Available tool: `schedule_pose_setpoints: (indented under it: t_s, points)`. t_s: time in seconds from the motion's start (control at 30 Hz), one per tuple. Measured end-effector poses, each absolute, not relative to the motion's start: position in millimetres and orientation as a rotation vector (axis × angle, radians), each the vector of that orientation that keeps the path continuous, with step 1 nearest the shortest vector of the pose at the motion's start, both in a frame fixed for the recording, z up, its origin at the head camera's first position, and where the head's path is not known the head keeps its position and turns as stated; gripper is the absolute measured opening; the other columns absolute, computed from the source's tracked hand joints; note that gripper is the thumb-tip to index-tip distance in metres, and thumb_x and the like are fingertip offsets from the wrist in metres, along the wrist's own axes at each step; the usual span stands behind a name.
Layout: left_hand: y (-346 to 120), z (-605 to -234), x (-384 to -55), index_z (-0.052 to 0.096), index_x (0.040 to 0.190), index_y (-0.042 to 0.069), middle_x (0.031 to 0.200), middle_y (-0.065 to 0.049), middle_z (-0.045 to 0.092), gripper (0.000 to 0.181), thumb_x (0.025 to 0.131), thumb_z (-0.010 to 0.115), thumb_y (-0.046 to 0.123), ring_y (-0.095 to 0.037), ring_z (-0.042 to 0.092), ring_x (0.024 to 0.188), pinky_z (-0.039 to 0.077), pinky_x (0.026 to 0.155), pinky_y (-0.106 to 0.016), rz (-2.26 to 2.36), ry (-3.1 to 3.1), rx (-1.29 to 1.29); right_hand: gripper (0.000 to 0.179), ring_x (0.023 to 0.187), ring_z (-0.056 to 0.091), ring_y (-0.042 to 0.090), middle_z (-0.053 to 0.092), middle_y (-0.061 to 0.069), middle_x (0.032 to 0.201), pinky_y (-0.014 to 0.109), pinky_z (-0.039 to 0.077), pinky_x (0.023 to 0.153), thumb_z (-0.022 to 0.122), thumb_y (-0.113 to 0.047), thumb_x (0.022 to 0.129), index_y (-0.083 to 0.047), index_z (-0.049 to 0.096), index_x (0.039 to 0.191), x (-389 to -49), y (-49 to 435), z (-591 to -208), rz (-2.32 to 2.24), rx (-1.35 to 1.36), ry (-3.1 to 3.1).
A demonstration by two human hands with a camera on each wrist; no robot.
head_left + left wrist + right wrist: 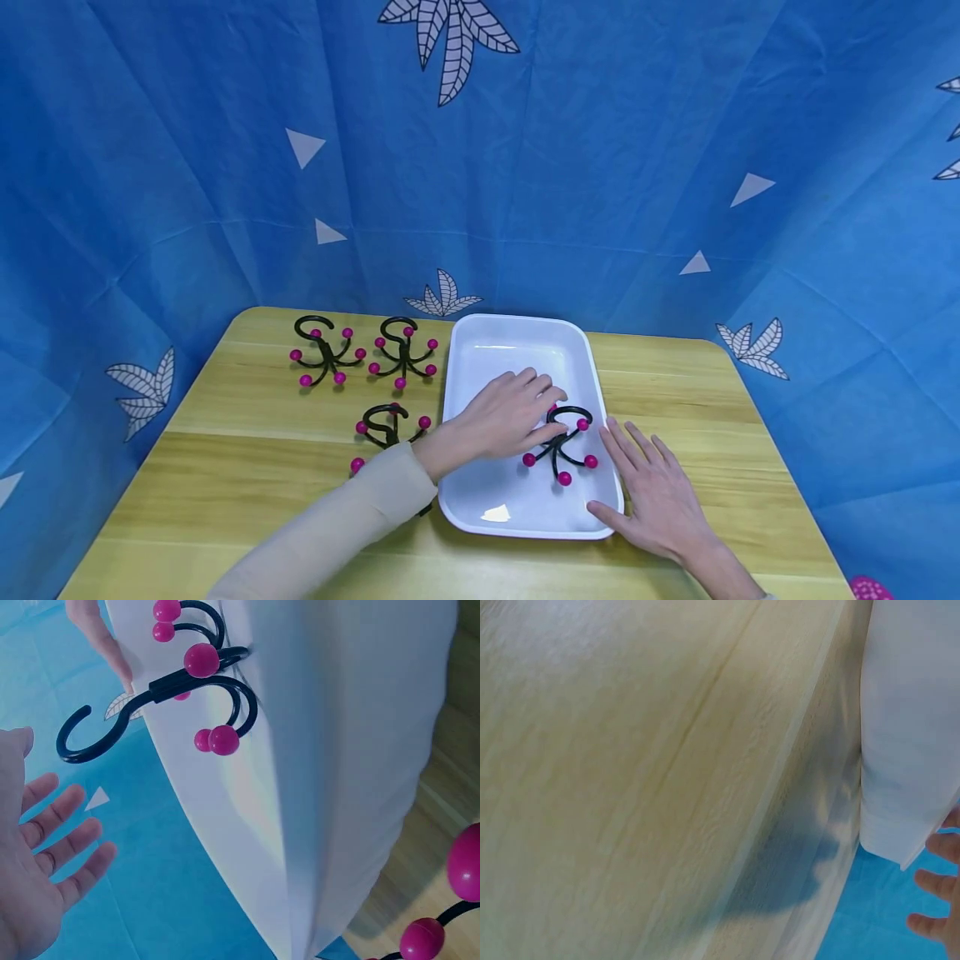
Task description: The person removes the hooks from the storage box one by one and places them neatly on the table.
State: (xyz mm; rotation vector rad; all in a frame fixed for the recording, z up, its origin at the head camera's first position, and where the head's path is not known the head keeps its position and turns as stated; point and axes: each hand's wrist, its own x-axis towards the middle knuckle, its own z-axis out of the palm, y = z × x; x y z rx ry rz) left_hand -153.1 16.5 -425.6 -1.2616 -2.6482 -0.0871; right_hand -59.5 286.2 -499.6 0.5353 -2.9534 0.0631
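Observation:
A black multi-arm hanger hook with pink ball tips sits in the right part of the white tray. Over the tray hovers my left hand, thumb close to this hook. In the left wrist view, loosely spread fingers stand apart from the curved end of the hanger hook, holding nothing. My right hand touches the tray's right rim with straight, spread fingers. From the right wrist, only some of its fingertips show, beside the tray's outer wall.
Left of the tray, two similar hooks stand at the back of the wooden table. A nearer hook is partly covered by my left sleeve. Blue patterned cloth surrounds the table's back and sides.

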Motion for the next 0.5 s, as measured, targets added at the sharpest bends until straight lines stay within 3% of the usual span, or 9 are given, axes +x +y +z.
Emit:
schedule_pose_setpoints:
  t_s: [0.27,0.5]
  points:
    - [29,-433,-161,0.064,0.137,0.023,0.122,0.006,0.069,0.05,0.11,0.043,0.058,-0.012,0.061,0.108,0.057,0.085,-0.027,-0.01,-2.651,-1.28,0.105,0.154,0.04,0.038,0.039,0.008,0.171,0.063,0.035,0.123,0.065,-0.079,0.084,-0.013,0.042,0.162,-60,287,-500,0.052,0.539,-2.944]
    - [36,-436,-164,0.064,0.136,0.023,0.12,0.006,0.07,0.051,0.111,0.038,0.059,-0.012,0.06,0.105,0.057,0.086,-0.026,0.081,-2.657,-1.294,0.105,0.154,0.04,0.038,0.038,0.008,0.171,0.063,0.035,0.123,0.064,-0.079,0.084,-0.014,0.041,0.163,-60,287,-500,0.049,0.547,-2.937]
